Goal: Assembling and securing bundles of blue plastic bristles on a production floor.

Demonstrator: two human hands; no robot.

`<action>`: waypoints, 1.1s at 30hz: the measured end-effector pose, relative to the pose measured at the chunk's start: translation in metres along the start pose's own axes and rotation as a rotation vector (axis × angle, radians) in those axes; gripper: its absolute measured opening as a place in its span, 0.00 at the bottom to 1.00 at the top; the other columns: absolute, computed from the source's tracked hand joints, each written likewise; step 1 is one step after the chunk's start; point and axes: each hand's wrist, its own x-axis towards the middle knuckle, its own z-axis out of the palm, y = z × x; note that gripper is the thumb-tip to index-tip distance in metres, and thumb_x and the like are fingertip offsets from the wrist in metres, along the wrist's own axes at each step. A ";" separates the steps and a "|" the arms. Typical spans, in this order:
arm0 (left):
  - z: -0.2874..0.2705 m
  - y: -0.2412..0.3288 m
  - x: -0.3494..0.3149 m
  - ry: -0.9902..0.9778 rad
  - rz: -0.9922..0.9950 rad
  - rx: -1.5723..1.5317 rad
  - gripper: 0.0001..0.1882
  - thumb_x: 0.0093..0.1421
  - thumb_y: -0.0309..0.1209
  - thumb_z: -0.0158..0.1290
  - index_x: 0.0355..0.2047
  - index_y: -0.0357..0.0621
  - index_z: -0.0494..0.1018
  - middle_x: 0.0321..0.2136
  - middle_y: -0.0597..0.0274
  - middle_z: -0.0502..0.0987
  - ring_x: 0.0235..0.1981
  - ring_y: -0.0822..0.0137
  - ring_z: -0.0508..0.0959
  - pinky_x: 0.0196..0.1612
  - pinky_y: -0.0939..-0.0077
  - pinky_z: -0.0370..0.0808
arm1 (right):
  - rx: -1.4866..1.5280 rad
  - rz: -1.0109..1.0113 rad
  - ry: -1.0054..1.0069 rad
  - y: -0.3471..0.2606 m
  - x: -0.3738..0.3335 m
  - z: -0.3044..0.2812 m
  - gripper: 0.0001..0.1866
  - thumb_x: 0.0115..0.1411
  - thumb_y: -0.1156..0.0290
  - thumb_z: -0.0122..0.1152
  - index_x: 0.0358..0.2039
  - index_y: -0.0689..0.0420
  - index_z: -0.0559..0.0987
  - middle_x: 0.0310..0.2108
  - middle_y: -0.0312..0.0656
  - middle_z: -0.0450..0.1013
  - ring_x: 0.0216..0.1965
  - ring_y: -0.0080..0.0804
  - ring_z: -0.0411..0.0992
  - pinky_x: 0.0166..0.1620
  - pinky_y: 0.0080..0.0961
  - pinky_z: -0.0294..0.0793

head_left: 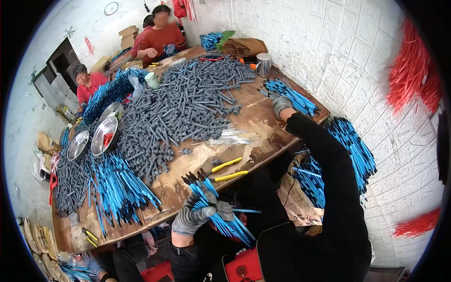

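My left hand [191,221], in a grey striped work glove, is closed around a bundle of thin blue rods with black ends [235,228], held just off the table's near edge. One blue rod sticks out sideways to the right. My right arm stretches far across to the table's right corner. There my right hand [283,104], also gloved, touches the near left side of a pile of blue rods [300,99]; its fingers are partly hidden. Yellow-handled pliers [230,171] lie by the table edge above my left hand.
A large heap of grey plastic pieces [183,98] covers the wooden table [263,127], with thin clear strips [232,136] beside it. Metal bowls [104,135], more blue rods [120,188] and a metal mug [263,65] stand around it. Co-workers [162,35] sit across. A white wall bounds the right.
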 end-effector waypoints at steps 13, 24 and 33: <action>-0.074 0.015 -0.016 0.577 0.210 0.004 0.22 0.53 0.27 0.58 0.47 0.41 0.65 0.34 0.51 0.75 0.34 0.60 0.77 0.31 0.71 0.77 | 1.308 0.101 -0.616 -0.117 -0.075 -0.238 0.12 0.62 0.65 0.50 0.42 0.58 0.70 0.26 0.37 0.70 0.24 0.24 0.72 0.26 0.23 0.72; -0.013 0.007 -0.016 0.669 0.441 0.446 0.23 0.51 0.30 0.61 0.46 0.42 0.66 0.32 0.61 0.76 0.28 0.70 0.76 0.28 0.78 0.73 | 1.801 -0.219 -1.113 -0.228 -0.251 -0.325 0.12 0.62 0.68 0.50 0.42 0.62 0.69 0.28 0.37 0.69 0.27 0.24 0.71 0.32 0.19 0.72; 0.000 0.011 -0.086 0.590 0.194 0.146 0.18 0.53 0.25 0.57 0.44 0.41 0.68 0.30 0.57 0.76 0.23 0.67 0.76 0.25 0.73 0.75 | 1.256 -0.664 -0.497 -0.249 -0.257 -0.263 0.16 0.59 0.69 0.52 0.47 0.62 0.69 0.38 0.47 0.69 0.38 0.39 0.69 0.42 0.31 0.70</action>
